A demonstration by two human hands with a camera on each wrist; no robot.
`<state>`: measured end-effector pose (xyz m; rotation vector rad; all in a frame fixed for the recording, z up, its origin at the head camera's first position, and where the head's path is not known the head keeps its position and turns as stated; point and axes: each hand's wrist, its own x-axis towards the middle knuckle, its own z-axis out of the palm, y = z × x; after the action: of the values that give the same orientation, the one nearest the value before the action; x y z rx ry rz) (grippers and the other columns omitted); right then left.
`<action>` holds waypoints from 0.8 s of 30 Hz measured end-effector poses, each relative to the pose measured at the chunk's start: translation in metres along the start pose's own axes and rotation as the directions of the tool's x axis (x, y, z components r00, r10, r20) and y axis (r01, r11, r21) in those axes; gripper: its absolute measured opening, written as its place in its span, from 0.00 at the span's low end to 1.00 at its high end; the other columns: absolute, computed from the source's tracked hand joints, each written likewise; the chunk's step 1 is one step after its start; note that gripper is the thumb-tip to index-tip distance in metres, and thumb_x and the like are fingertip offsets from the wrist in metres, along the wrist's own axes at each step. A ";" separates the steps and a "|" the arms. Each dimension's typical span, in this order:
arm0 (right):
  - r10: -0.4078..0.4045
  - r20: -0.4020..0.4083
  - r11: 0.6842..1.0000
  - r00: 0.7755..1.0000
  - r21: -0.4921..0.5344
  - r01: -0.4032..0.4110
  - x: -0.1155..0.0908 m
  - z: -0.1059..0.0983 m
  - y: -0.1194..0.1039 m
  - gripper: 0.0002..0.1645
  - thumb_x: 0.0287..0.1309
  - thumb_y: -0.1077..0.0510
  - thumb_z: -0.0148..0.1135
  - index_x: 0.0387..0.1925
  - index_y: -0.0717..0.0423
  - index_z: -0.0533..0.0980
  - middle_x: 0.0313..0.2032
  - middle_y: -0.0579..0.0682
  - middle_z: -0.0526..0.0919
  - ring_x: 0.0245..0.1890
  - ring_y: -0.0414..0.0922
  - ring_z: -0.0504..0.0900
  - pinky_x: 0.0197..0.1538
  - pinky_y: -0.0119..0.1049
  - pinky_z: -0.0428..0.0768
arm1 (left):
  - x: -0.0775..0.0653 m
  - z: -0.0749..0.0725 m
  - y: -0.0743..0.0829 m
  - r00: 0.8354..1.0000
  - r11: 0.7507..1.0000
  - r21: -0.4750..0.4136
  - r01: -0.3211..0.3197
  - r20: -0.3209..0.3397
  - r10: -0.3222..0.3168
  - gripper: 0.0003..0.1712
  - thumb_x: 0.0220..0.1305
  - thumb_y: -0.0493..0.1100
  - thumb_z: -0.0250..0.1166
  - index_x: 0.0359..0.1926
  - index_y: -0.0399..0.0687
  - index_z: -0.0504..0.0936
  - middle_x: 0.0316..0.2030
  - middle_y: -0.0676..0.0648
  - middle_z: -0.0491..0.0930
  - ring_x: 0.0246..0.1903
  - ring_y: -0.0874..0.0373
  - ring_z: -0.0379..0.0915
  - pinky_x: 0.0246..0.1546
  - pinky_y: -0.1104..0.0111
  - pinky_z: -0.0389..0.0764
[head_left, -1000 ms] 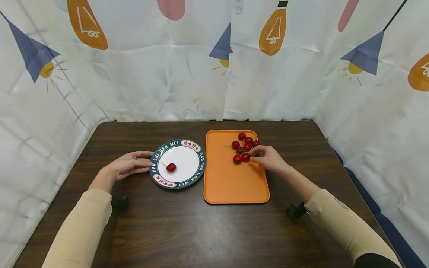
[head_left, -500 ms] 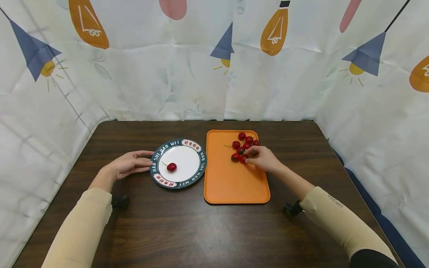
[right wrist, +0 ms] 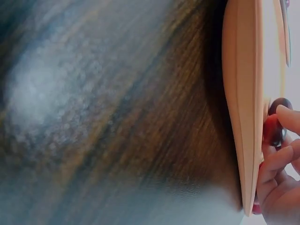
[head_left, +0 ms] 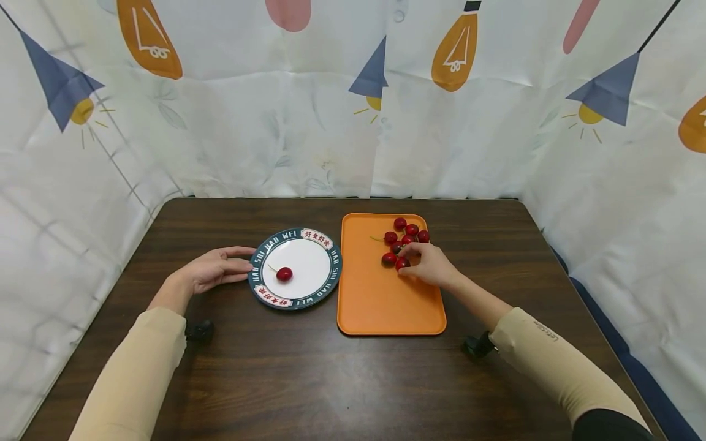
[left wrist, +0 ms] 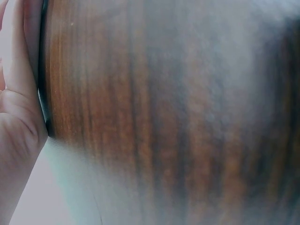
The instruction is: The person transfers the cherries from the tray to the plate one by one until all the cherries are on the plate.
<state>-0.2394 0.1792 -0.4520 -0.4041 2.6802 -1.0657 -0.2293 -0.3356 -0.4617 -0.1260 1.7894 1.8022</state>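
Note:
On the left half of the table lies a white plate [head_left: 300, 275] with a dark patterned rim. A single red cherry [head_left: 284, 274] with a stem rests on it. Fairly straight fingers of my left hand [head_left: 217, 269] touch the plate's left rim. To the right, an orange tray [head_left: 391, 309] carries several cherries [head_left: 390, 237] near its far right part. Over the tray, my right hand [head_left: 432, 267] pinches the nearest cherry [head_left: 402, 263] between thumb and fingers, also visible in the right wrist view as a red cherry [right wrist: 272, 130]. Another cherry [head_left: 388, 260] sits just left of it.
The dark wood-grain table [head_left: 265, 380] extends in front of the plate and tray. A white printed curtain [head_left: 265, 135] surrounds its back and sides. The tray's raised edge [right wrist: 241, 93] shows in the right wrist view.
My right hand has moved slightly left and toward me, its fingers now around the nearest cherry. That cherry has shifted a little. The left hand and plate stay put.

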 end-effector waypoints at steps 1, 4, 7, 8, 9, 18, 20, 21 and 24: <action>0.000 0.001 1.000 1.000 -0.002 0.000 -0.001 0.000 -0.001 0.21 0.56 0.56 0.78 0.50 0.55 0.83 0.46 0.52 0.82 0.44 0.52 0.72 0.44 0.42 0.74 | 0.000 0.000 0.000 1.000 1.000 0.000 0.000 -0.002 0.000 0.42 0.72 0.33 0.65 0.79 0.36 0.53 0.55 0.42 0.79 0.50 0.55 0.83 0.57 0.61 0.80; 0.003 0.004 1.000 1.000 -0.010 -0.002 -0.001 -0.001 0.000 0.21 0.56 0.57 0.79 0.50 0.55 0.83 0.46 0.52 0.82 0.45 0.53 0.72 0.47 0.43 0.73 | 0.000 0.000 0.000 1.000 1.000 -0.005 0.002 -0.003 -0.002 0.42 0.72 0.33 0.65 0.79 0.36 0.53 0.55 0.43 0.79 0.50 0.55 0.83 0.57 0.61 0.80; 0.003 0.007 1.000 1.000 -0.008 -0.003 -0.002 -0.002 0.001 0.20 0.56 0.57 0.78 0.50 0.55 0.83 0.47 0.52 0.82 0.46 0.53 0.72 0.48 0.43 0.73 | 0.000 0.000 0.000 1.000 1.000 -0.006 0.003 -0.005 -0.003 0.42 0.72 0.34 0.65 0.79 0.37 0.54 0.55 0.43 0.79 0.50 0.55 0.83 0.57 0.61 0.80; 0.005 0.008 1.000 1.000 -0.003 -0.005 -0.002 -0.002 0.001 0.20 0.56 0.57 0.78 0.50 0.54 0.83 0.47 0.52 0.82 0.46 0.53 0.72 0.48 0.43 0.73 | 0.000 0.000 0.000 1.000 1.000 -0.004 0.004 -0.006 -0.004 0.42 0.72 0.34 0.65 0.79 0.37 0.54 0.55 0.43 0.79 0.51 0.55 0.83 0.57 0.61 0.80; 0.003 0.010 1.000 1.000 0.004 -0.003 -0.002 -0.003 0.001 0.20 0.56 0.57 0.78 0.50 0.55 0.83 0.47 0.52 0.82 0.46 0.53 0.72 0.47 0.43 0.72 | 0.000 0.000 0.000 1.000 1.000 -0.001 0.004 -0.006 -0.004 0.42 0.72 0.34 0.65 0.79 0.37 0.54 0.55 0.43 0.79 0.51 0.55 0.83 0.57 0.61 0.80; -0.010 0.010 0.999 1.000 0.044 0.010 -0.005 -0.011 -0.004 0.19 0.57 0.57 0.78 0.50 0.56 0.83 0.46 0.53 0.82 0.45 0.52 0.74 0.46 0.42 0.76 | 0.000 -0.001 0.000 1.000 1.000 0.008 0.008 -0.007 -0.008 0.42 0.72 0.35 0.66 0.79 0.38 0.54 0.55 0.43 0.79 0.51 0.55 0.83 0.57 0.61 0.80; -0.019 0.005 0.999 1.000 0.047 0.018 -0.005 -0.013 -0.006 0.19 0.57 0.58 0.78 0.49 0.56 0.83 0.45 0.53 0.81 0.45 0.52 0.74 0.48 0.44 0.77 | 0.000 -0.001 0.000 1.000 1.000 0.008 0.009 -0.007 -0.009 0.42 0.72 0.35 0.66 0.79 0.38 0.54 0.55 0.43 0.79 0.51 0.55 0.83 0.57 0.61 0.80; -0.020 0.001 0.999 1.000 0.051 0.020 -0.005 -0.014 -0.007 0.19 0.56 0.58 0.78 0.49 0.56 0.83 0.45 0.53 0.81 0.46 0.52 0.75 0.49 0.44 0.77 | 0.000 -0.001 0.000 1.000 1.000 0.006 0.008 -0.003 -0.008 0.42 0.72 0.35 0.66 0.79 0.37 0.54 0.55 0.43 0.79 0.51 0.55 0.83 0.57 0.61 0.80; -0.022 -0.007 0.997 1.000 0.068 0.022 -0.005 -0.016 -0.010 0.19 0.56 0.58 0.78 0.49 0.56 0.83 0.46 0.53 0.82 0.48 0.52 0.76 0.55 0.47 0.78 | 0.000 -0.001 0.000 1.000 1.000 0.001 0.009 -0.004 -0.009 0.43 0.72 0.35 0.66 0.79 0.37 0.54 0.55 0.43 0.80 0.51 0.55 0.83 0.57 0.61 0.80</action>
<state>-0.2383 0.1845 -0.4332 -0.4194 2.6424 -1.1622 -0.2298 -0.3367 -0.4616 -0.1378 1.7901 1.7957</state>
